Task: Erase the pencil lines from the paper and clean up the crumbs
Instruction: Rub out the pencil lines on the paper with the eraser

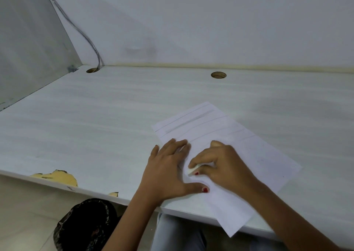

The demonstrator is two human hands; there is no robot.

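A white sheet of paper lies slanted on the pale worktop, in the lower right part of the picture. Its near corner sticks out over the front edge of the worktop. Thin grey pencil lines run across the far end of the paper. The left hand lies flat on the left side of the paper. Its grip is wide open, with straight fingers and the thumb spread out to the side, and it holds nothing. The right hand is just beside it, lower middle of the picture. Its grip is closed around a small white eraser, pinched between the thumb and the fingers. The eraser touches the paper between the two hands. Both hands have red nail polish. Far back on the worktop there are two round holes, one in the middle and one in the upper left corner. A grey cable comes down the wall into the left hole. At the lower left, the front edge of the worktop has a chipped yellow patch. Under the worktop, a dark bag sits at the bottom left, and blue jeans show at the bottom middle.
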